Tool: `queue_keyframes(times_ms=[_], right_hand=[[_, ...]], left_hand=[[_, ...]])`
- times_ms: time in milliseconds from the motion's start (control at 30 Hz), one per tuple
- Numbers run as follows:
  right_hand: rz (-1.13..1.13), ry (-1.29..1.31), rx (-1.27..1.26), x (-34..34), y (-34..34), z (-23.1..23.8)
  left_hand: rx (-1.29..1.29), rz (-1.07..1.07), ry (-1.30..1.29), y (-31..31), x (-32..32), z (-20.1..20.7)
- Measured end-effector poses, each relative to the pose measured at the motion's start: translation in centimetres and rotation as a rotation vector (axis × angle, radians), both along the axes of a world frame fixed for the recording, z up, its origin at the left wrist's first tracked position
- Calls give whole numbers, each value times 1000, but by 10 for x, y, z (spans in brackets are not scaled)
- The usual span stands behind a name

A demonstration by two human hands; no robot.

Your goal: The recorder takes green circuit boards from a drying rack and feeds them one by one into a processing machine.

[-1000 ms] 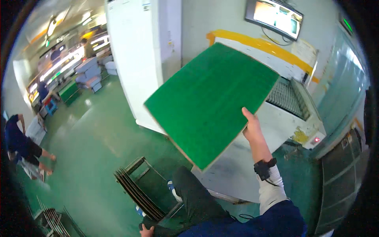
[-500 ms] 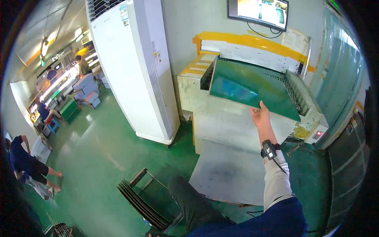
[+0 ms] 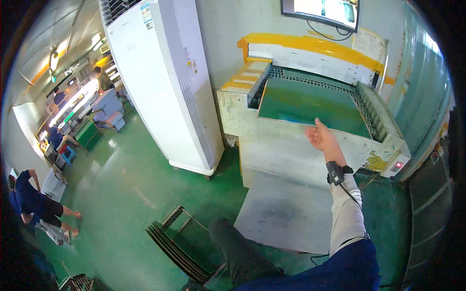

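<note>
My right hand (image 3: 320,136) is held just in front of a flat machine with rollers, its fingers apart and nothing in them. A large green panel (image 3: 310,102) lies on the machine's bed, close beyond my fingertips. Its thin edge shows a pale line along the left side. Behind it and along its right run rows of small rollers or wheels (image 3: 361,109). A small black device is strapped to my right wrist (image 3: 336,173), with a cable along the white sleeve. My left hand is not seen.
Left of my leg stands a rack (image 3: 182,250) holding several thin upright panels. A grey board (image 3: 286,213) lies below the machine (image 3: 291,153). A tall white air conditioner (image 3: 165,92) stands left of it. A person (image 3: 36,199) bends at far left; others are further back.
My right hand has come off the panel's front edge, and its fingers have spread. The panel now sits lower and flatter, showing rollers behind it that it covered before.
</note>
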State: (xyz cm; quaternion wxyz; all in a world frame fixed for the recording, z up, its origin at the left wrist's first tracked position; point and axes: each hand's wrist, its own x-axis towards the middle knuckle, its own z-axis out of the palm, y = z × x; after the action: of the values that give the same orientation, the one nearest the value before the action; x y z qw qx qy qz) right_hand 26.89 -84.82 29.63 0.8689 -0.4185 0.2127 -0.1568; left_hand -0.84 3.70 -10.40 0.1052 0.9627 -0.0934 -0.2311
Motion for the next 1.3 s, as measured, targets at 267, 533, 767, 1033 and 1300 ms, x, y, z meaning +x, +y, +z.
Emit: queue_keyframes(times_ms=[267, 533, 767, 1033, 1300], right_hand=[[-195, 185, -1304, 17, 59, 49], [-371, 620, -1912, 46, 27, 24], [-353, 751, -1854, 58, 3, 37], [-427, 724, -1889, 56, 8, 32], [-501, 711, -1956, 58, 17, 31]], left_hand=[[-172, 615, 351, -19, 13, 39], [-217, 497, 142, -7, 7, -4], [-213, 592, 294, -9, 7, -5], [-109, 586, 402, -27, 7, 33], [-107, 628, 365, -34, 10, 40]])
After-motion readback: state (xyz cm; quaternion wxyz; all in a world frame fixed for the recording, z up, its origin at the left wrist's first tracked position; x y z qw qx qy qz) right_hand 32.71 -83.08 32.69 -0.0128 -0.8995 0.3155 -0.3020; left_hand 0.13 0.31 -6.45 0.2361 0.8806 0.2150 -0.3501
